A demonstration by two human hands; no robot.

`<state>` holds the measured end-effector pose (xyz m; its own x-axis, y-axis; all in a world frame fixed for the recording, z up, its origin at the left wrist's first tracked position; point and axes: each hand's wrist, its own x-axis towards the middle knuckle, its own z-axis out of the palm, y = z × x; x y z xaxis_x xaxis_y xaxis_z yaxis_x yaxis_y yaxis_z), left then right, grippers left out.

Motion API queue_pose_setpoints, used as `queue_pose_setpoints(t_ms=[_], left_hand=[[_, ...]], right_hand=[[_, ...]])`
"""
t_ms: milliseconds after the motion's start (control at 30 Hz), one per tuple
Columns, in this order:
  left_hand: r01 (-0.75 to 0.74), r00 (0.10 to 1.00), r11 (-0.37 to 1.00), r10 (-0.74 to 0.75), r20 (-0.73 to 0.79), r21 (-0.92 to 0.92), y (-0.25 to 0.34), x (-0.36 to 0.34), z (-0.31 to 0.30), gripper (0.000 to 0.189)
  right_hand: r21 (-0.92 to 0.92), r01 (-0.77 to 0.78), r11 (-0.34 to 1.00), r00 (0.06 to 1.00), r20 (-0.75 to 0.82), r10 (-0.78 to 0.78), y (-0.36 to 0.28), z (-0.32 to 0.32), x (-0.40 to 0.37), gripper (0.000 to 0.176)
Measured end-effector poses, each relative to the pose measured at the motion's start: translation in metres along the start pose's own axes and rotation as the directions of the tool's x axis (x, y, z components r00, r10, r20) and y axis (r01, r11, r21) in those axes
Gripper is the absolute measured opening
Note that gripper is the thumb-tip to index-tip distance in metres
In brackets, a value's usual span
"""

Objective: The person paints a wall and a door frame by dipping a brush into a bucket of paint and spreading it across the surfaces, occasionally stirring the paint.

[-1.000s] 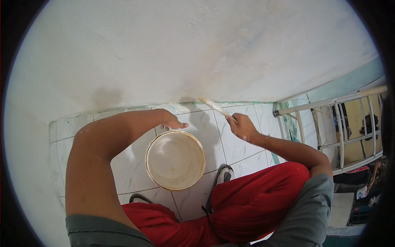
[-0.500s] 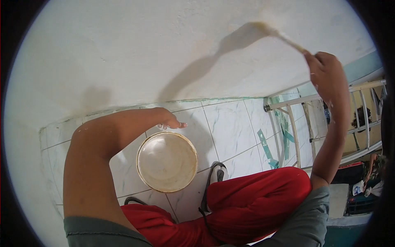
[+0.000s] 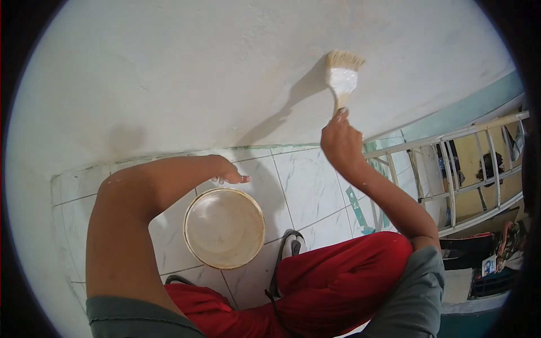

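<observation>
My right hand [image 3: 342, 141] is closed around the handle of a wide paintbrush [image 3: 342, 76]. Pale bristles point up along the white wall [image 3: 197, 67], and the brush casts a long shadow down to the left. White paint coats the lower part of the brush head. My left hand [image 3: 228, 170] hangs loosely bent just past the far rim of a round bucket [image 3: 224, 228], thumb and fingertips apart and nothing visible in them. Whitish paint shows inside the bucket, which stands on the tiled floor between my left arm and my feet.
A metal ladder [image 3: 451, 186] lies on the right, beyond my right forearm. Green tape strips [image 3: 356, 211] stick to the floor tiles [image 3: 307, 180] near it. My red-trousered knee [image 3: 389, 248] and sandalled foot [image 3: 290, 248] are close to the bucket. Assorted items lie at far right.
My right hand has swung left and down with the paintbrush, which has turned from pointing left to pointing up. My left hand stays by the bucket; the view has shifted slightly.
</observation>
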<state>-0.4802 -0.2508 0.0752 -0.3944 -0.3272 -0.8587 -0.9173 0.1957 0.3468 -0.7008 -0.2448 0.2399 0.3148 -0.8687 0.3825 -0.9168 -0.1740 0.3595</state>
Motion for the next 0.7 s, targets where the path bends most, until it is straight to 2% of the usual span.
queue_pose_setpoints(t_ms=[100, 133, 233, 267, 333, 367, 400, 467, 533, 600, 633, 700], left_hand=[[0.031, 0.999, 0.999, -0.031, -0.006, -0.021, -0.006, -0.009, 0.006, 0.086], [0.033, 0.999, 0.999, -0.034, -0.01, -0.028, -0.01, -0.009, 0.009, 0.085], [0.045, 0.999, 0.999, -0.045, 0.002, 0.014, -0.02, -0.013, 0.013, 0.085], [0.047, 0.999, 0.999, -0.047, 0.004, 0.017, -0.024, -0.014, 0.014, 0.085], [-0.003, 1.0, 1.0, 0.003, -0.007, 0.006, -0.029, -0.015, 0.018, 0.086], [-0.002, 1.0, 1.0, 0.002, -0.005, 0.012, -0.03, -0.015, 0.02, 0.086], [0.006, 1.0, 1.0, -0.006, -0.012, 0.012, -0.029, -0.016, 0.021, 0.086], [0.019, 1.0, 1.0, -0.019, -0.022, 0.013, -0.027, -0.019, 0.022, 0.086], [0.008, 1.0, 1.0, -0.008, 0.012, 0.019, -0.019, -0.027, 0.02, 0.086], [-0.034, 0.998, 0.998, 0.036, -0.042, 0.045, -0.021, -0.017, 0.021, 0.085], [-0.08, 0.992, 0.994, 0.087, -0.089, 0.077, -0.019, -0.019, 0.022, 0.085], [-0.06, 0.997, 0.998, 0.061, -0.051, 0.035, -0.01, -0.03, 0.017, 0.084]], right_hand=[[-0.156, 0.065, 0.986, 0.989, 0.14, -0.043, -0.017, 0.011, -0.008, 0.039], [-0.152, 0.066, 0.986, 0.989, 0.14, -0.045, -0.021, 0.013, -0.012, 0.039], [-0.392, 0.342, 0.854, 0.939, 0.181, -0.293, -0.026, 0.018, -0.028, 0.046], [-0.39, 0.339, 0.856, 0.94, 0.18, -0.29, -0.028, 0.024, -0.034, 0.046], [-0.287, 0.411, 0.865, 0.897, 0.297, -0.327, -0.031, 0.041, -0.047, 0.046], [-0.301, 0.488, 0.819, 0.873, 0.191, -0.449, -0.029, 0.049, -0.057, 0.047], [-0.301, 0.483, 0.822, 0.875, 0.191, -0.444, -0.032, 0.047, -0.061, 0.047], [-0.055, 0.424, 0.904, 0.826, 0.433, -0.361, -0.041, 0.046, -0.066, 0.046], [0.009, 0.406, 0.914, 0.828, 0.42, -0.372, -0.043, 0.045, -0.064, 0.047], [0.217, 0.197, 0.956, 0.886, 0.377, -0.269, -0.044, 0.043, -0.056, 0.042], [0.22, 0.206, 0.954, 0.885, 0.374, -0.277, -0.046, 0.032, -0.049, 0.042], [0.343, -0.037, 0.938, 0.85, 0.505, -0.151, -0.045, 0.007, -0.035, 0.035]])
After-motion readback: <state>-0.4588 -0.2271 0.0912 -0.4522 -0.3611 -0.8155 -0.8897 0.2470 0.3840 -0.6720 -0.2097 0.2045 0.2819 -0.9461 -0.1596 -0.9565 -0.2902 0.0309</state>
